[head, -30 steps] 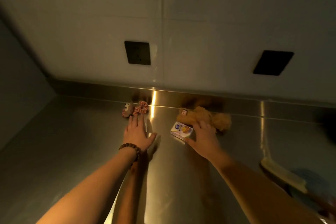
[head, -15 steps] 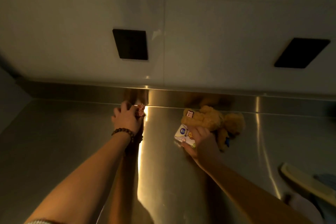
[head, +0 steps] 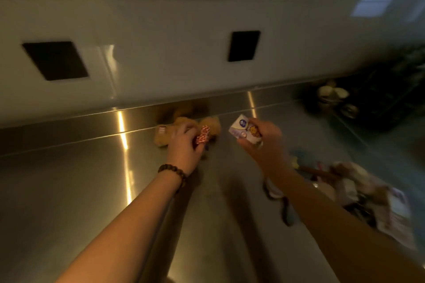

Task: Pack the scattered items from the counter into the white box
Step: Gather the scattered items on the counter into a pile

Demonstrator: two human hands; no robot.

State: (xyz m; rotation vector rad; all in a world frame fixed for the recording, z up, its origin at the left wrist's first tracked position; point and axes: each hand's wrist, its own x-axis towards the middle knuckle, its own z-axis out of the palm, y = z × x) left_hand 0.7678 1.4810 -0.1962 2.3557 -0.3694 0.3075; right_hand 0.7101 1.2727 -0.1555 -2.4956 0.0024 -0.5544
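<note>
My left hand point(head: 184, 145) grips a small red-and-white patterned item point(head: 202, 137) and is over the tan plush bear point(head: 212, 124), which lies on the steel counter point(head: 69, 190) against the backsplash. My right hand point(head: 262, 142) holds a small white packet with a blue and orange print point(head: 244, 128) lifted above the counter, to the right of the bear. At the right edge is a blurred pile of items point(head: 358, 188); whether a white box is under them I cannot tell.
A dark strap or cord point(head: 285, 211) lies on the counter under my right forearm. A dark rack with bowls point(head: 333, 96) stands at the far right against the wall. Two black wall plates point(head: 243, 46) are on the white wall.
My left hand picked up the red-and-white item and carried it right to the bear. My right hand lifted the packet off the counter and moved right. The view swung right.
</note>
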